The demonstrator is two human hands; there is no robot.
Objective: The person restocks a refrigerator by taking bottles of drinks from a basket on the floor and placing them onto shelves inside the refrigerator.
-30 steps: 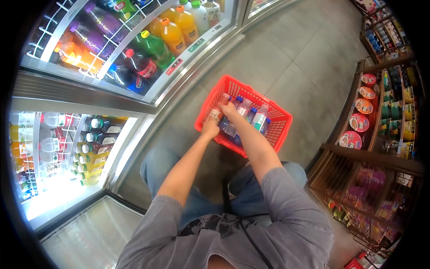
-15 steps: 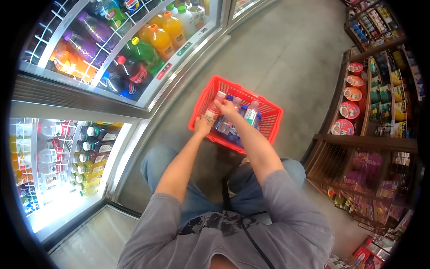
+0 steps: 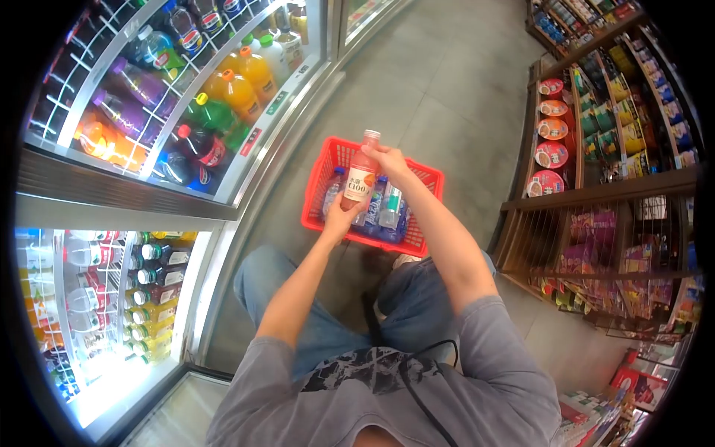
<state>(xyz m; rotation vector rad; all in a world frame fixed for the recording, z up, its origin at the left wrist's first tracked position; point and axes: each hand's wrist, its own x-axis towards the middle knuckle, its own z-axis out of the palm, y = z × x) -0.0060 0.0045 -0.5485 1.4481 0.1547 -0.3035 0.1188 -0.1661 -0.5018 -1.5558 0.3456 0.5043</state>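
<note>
Between my two hands is a pink juice bottle (image 3: 360,179) with a cream label and a pale cap, held above the basket. My left hand (image 3: 342,216) is wrapped round its lower end. The fingers of my right hand (image 3: 387,161) grip it near the neck. Below stands a red plastic basket (image 3: 435,186) on the floor. Inside it lie several bottles, among them a clear one with a green and white label (image 3: 391,208), a blue-labelled one (image 3: 374,203) and a blue-capped one (image 3: 334,190) at the left side. The held bottle and my hands hide part of the contents.
At the left stands a drinks fridge (image 3: 283,112) with several bottles behind wire racks. An open, lit fridge section (image 3: 156,298) is nearer me. On the right, shelves (image 3: 596,186) hold cup noodles (image 3: 552,155) and packets. Grey floor (image 3: 447,89) runs between.
The pink bottle has come up out of the basket, its label now turned toward me. Both hands have risen with it and still hold it. The view has shifted slightly to the right.
</note>
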